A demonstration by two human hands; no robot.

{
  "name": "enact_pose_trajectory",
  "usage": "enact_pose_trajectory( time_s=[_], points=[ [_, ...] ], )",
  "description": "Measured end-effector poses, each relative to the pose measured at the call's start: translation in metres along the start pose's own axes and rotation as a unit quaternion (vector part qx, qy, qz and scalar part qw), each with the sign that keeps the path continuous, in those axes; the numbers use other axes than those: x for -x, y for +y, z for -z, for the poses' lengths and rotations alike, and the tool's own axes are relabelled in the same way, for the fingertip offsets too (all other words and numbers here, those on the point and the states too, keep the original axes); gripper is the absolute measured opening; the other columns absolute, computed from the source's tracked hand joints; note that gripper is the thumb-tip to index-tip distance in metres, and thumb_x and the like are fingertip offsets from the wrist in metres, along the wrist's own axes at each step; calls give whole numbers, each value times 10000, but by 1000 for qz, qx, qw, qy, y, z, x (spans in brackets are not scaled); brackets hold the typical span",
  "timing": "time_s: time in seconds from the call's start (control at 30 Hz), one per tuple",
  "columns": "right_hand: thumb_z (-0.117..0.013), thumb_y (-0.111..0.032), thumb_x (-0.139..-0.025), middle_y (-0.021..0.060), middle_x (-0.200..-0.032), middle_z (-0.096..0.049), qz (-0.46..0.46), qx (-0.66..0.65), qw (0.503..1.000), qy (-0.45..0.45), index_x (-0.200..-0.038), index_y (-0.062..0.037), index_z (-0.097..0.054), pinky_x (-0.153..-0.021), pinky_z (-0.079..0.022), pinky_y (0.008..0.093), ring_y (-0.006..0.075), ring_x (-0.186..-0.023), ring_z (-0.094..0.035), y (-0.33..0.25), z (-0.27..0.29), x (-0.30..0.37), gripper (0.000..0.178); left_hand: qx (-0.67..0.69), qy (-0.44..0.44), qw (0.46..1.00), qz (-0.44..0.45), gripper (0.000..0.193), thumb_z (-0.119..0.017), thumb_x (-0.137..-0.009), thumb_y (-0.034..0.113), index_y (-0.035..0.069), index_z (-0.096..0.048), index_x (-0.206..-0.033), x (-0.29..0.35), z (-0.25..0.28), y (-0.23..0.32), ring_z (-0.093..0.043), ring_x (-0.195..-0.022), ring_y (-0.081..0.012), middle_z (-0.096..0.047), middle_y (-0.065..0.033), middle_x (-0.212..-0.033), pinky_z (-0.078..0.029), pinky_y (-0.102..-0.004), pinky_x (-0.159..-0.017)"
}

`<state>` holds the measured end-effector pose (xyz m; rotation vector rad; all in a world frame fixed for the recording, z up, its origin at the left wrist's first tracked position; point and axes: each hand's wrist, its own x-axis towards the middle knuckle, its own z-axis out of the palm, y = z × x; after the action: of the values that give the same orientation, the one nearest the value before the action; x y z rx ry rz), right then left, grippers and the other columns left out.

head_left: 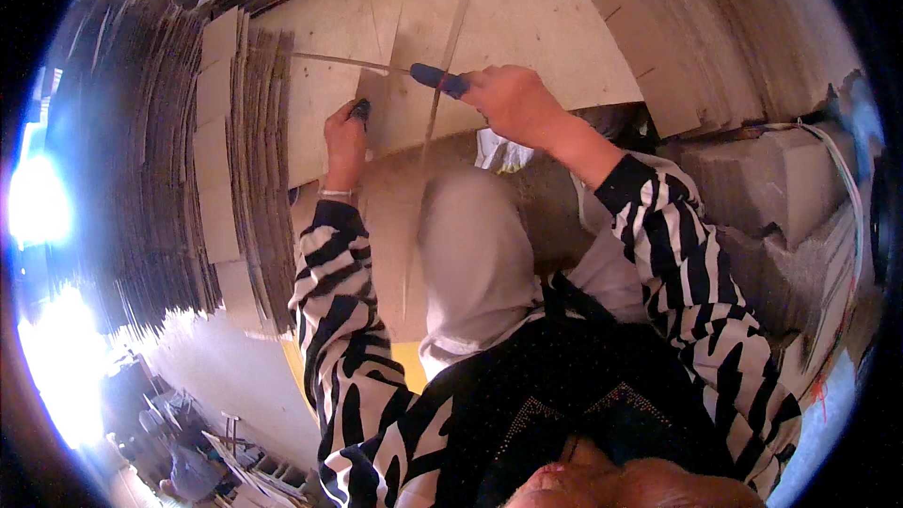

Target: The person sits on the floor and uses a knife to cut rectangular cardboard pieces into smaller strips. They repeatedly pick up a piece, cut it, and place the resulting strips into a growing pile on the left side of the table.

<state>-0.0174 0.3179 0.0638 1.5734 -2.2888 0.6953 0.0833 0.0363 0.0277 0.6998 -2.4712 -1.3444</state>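
The right hand (508, 103) is closed around a dark-handled tool (438, 80) in the upper middle of the frame. A long, thin shaft extends from the handle toward the upper left (blade or plain rod: the view does not settle which). The left hand (346, 136), left of centre, has its fingers curled in, with a small dark item (360, 111) at the fingertips. Whether that item is gripped or worn cannot be told, nor whether the hand is closed on the brown cardboard piece (377, 87) just beside it.

The cardboard piece lies over the pale worktop (541, 23), below the shaft in the frame. A long narrow strip (458, 23) runs steeply down from the upper middle and crosses at the handle; its lower part is blurred.

For sound handling, treat the shaft as sharp. Hold the left fingertips off its line and press the cardboard flat from the near side. Grip the handle firmly, wrist straight, and move the tool in even strokes. Allow the tip clearance from the cardboard stack (221, 132) at left, which the shaft appears to reach in the frame. Hold the striped sleeves (673, 235) clear of the worktop edge.
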Motion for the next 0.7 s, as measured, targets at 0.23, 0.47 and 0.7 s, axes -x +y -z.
enact_pose_trajectory(
  time_s=[0.23,0.47,0.7],
  points=[
    [-546,-136,-849,67,-842,-657,-119,50,990,-49,-1014,-163,-653,-642,-532,425,281,-801,-663,19,4,5,198,172,-10,985,-4,265,-529,-873,85,-79,-659,-1036,-25,-50,-7,-567,-757,-116,-655,-39,-883,-453,-251,-686],
    [-538,-162,-865,75,-825,-659,-141,66,984,-89,-1027,-170,-651,-643,-529,455,292,-808,-672,32,24,15,197,207,-54,975,53,241,-540,-891,95,-68,-670,-1013,-59,-34,27,-567,-753,-115,-654,-34,-864,-456,-254,-685],
    [-553,-131,-830,94,-813,-662,-181,63,967,-170,-1062,-169,-614,-629,-522,465,325,-794,-670,38,18,12,242,127,-175,976,15,255,-537,-927,161,-12,-668,-1062,-45,-16,31,-556,-767,-98,-640,-15,-875,-445,-240,-684]
  ],
)
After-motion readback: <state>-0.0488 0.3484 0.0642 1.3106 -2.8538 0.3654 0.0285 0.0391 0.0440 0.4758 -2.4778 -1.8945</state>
